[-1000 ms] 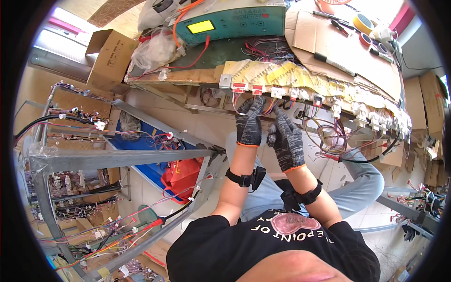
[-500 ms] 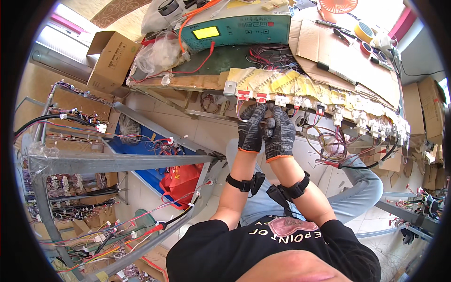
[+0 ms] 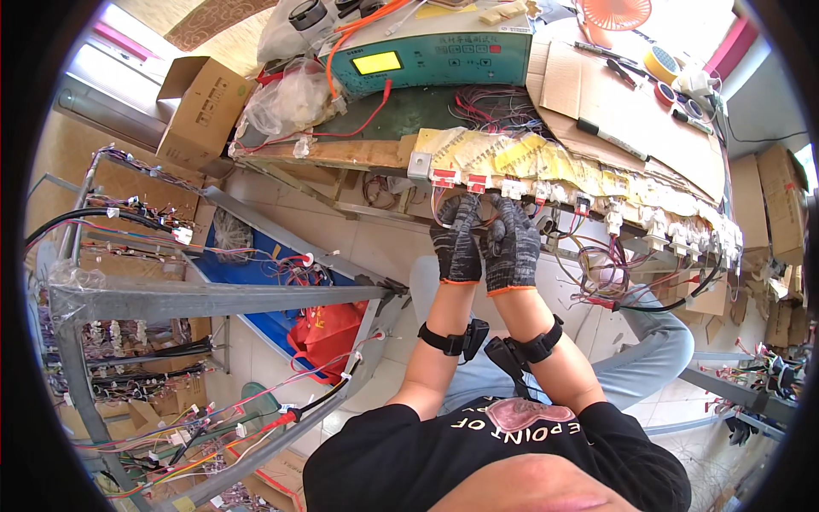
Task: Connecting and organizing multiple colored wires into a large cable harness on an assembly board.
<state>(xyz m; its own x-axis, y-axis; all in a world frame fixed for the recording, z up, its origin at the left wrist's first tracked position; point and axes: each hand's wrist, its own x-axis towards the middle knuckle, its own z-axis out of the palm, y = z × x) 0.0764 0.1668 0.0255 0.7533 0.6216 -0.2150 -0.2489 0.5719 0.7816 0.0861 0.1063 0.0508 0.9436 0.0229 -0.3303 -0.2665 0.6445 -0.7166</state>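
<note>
Nearest, the person wore a black shirt point(image 3: 367, 452) and light blue jeans point(image 3: 636, 364), with a dark band strapped round each forearm. To the left, a grey metal frame point(image 3: 230, 297) stood over a blue tray point(image 3: 223, 270) and a red bag point(image 3: 328, 335).

Beyond the forearms, the left hand point(image 3: 457, 237) and right hand point(image 3: 512, 245), in dark grey gloves with orange cuffs, were close together just below the near edge of the workbench point(image 3: 367, 151). The fingers of both were bent and drawn in, with little spread; what they had hold of, if anything, could not be told. Thin wires point(image 3: 438, 207) hung just left of the left hand, and a looped wire bundle point(image 3: 597, 266) hung to the right of the right hand.

Just past the fingertips, two red-and-white connectors point(image 3: 477, 183) sat on the bench edge, in a row with white connectors point(image 3: 655, 229) running right. Farther back lay a marker point(image 3: 612, 139) on cardboard point(image 3: 597, 98), and at the far side stood a teal tester point(image 3: 426, 72) with a lit yellow screen.
</note>
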